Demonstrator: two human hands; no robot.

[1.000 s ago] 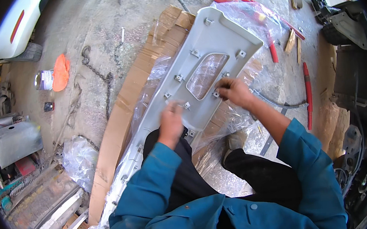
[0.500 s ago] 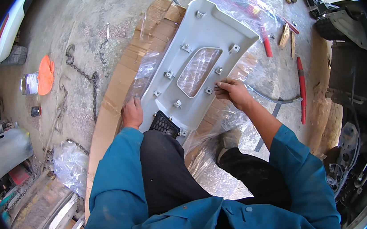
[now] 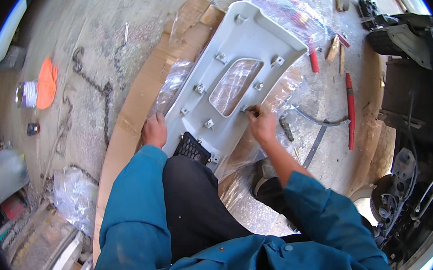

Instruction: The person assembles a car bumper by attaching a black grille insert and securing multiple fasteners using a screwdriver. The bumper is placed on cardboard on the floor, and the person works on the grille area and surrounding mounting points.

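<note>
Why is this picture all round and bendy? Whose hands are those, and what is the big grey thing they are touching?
The picture comes from a small camera worn on a person's head, looking down. Its lens sees very wide, so straight edges bend near the rim.

The two arms in blue sleeves belong to that person. The big grey thing is a plastic car body panel with a window-shaped hole in the middle. It lies on flattened cardboard and clear plastic sheeting on a concrete floor.

The left hand rests at the panel's left edge, beside a small black grille. The right hand pinches something small at the rim of the hole; it is too tiny to tell what.

Around them lie a chain, an orange cloth, a tin can and red tools. Dark car parts stand on the right.
</note>
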